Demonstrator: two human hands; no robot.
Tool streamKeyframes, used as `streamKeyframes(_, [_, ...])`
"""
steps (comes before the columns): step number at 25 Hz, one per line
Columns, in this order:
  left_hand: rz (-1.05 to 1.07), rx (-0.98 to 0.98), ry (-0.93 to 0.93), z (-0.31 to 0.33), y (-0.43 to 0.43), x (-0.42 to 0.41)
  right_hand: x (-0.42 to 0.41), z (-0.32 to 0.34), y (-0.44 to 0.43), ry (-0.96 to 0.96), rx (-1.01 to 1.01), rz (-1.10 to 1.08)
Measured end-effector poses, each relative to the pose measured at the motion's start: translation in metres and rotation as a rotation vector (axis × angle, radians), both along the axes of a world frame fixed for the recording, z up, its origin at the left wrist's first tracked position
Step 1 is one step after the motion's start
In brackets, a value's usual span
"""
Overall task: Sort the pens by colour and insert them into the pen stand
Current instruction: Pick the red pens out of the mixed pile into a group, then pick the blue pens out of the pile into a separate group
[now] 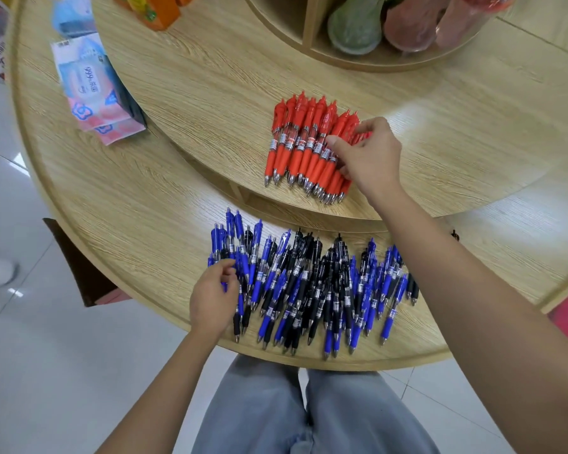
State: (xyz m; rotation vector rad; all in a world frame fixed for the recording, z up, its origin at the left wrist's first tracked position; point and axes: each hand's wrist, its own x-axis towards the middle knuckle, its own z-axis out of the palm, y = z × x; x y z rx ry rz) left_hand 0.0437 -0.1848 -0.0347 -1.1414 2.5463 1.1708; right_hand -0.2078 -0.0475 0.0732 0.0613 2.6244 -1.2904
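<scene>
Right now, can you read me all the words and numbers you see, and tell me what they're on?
"999": on the blue and pink packet, printed sideways; the characters beside it are too blurred to read.
White labels on the red pens: too small to read.
Labels on the blue and black pens: too small to read.
Print on the orange box: too blurred to read.
</scene>
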Motion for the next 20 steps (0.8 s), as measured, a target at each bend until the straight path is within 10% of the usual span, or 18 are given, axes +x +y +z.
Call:
streamKeyframes(13, [0.07, -0.087, -0.16, -0.019, -0.035, 0.009, 0.11, -0.003, 0.007, -0.011, -0.169, 0.24])
streamKeyframes(20, [0.03, -0.131, -0.29, -0.03, -0.026, 0.022, 0.153, -0.096, -0.053, -0.253, 0.213, 0.575])
